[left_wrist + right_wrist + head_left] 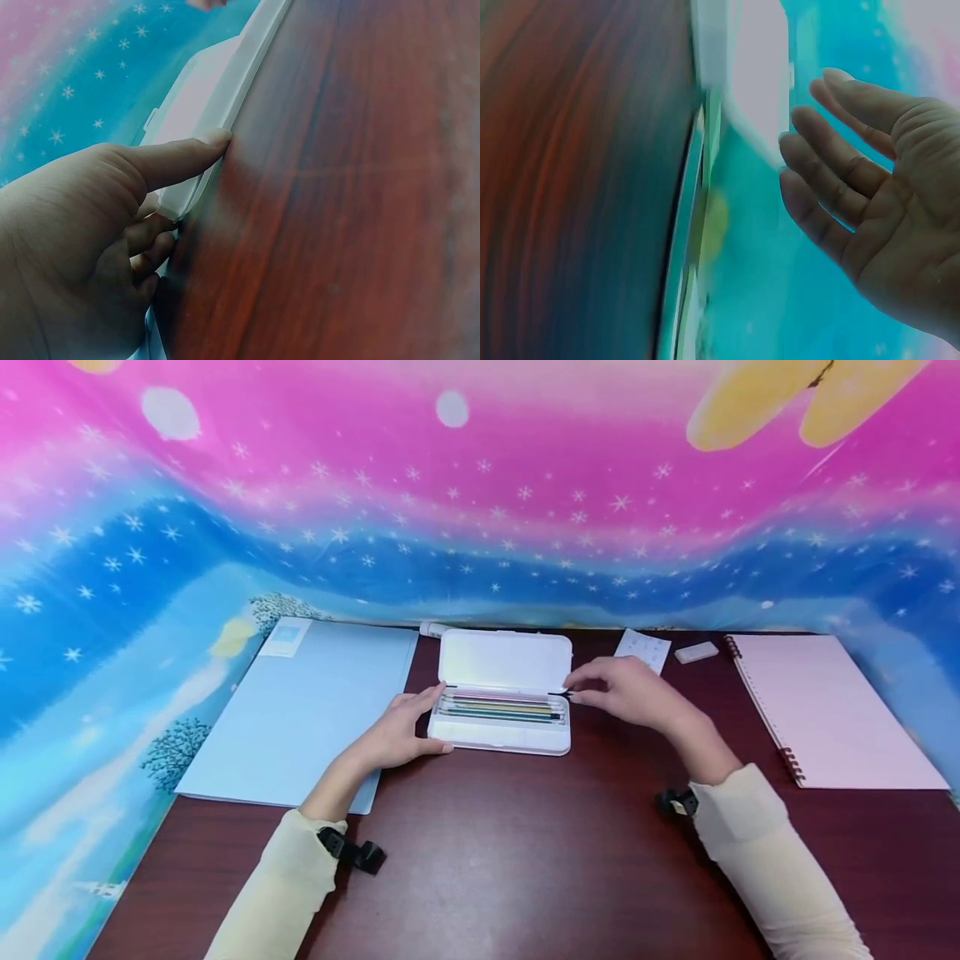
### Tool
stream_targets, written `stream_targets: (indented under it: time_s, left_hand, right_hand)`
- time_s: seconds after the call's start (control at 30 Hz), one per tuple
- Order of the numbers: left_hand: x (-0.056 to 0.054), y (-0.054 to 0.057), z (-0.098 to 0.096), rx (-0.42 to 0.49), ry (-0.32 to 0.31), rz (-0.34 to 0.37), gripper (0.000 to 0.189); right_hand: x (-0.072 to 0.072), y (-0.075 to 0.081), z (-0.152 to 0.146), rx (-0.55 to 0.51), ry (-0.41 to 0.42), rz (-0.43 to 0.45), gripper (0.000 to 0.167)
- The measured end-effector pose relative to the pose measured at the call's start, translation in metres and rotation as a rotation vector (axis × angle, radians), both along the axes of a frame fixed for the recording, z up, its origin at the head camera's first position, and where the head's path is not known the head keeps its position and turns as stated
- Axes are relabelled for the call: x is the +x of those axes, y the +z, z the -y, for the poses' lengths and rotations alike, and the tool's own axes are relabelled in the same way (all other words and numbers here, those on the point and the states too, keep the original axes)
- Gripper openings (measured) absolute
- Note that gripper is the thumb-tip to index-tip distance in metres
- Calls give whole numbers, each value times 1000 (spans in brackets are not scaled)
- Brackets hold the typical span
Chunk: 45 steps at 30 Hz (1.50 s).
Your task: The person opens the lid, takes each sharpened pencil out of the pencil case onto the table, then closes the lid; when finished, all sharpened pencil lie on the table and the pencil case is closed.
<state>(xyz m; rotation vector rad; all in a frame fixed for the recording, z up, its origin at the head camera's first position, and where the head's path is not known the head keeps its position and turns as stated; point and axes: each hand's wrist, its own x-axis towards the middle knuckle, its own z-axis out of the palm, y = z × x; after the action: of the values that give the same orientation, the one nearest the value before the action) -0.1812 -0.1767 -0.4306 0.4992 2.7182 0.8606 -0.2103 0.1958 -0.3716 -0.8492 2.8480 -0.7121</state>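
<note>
My head view reaches me bright and fairly even, with a soft, pale sheen on the table (487, 860) and the white lid (506, 660) of the pencil case (495, 737) nearly washed out. The backdrop (480, 485) stretches toward the corners. Both wrist views look dimmer and hazier to me: the left hand (82, 232) is shaded, and on the right wrist the wood grain smears under a teal cast.
</note>
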Motion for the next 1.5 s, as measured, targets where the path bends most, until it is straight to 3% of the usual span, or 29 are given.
stream_targets:
  time_s: [0.17,0.33,0.73,1.13,1.5]
  left_hand:
    - [1,-1,-1,15,6,0,100]
    - [0,1,-1,16,0,-9,100]
    - [-3,4,1,-4,-3,-13,101]
    - [-5,7,1,-6,-8,-10,101]
    - [1,-1,-1,10,-8,-15,99]
  right_hand:
    - [2,-7,30,43,69,90,28]
    - [3,-12,46,124,117,123,30]
    - [1,-11,66,227,65,93,22]
    - [0,-14,65,186,52,118,14]
    - [5,-12,50,137,71,83,10]
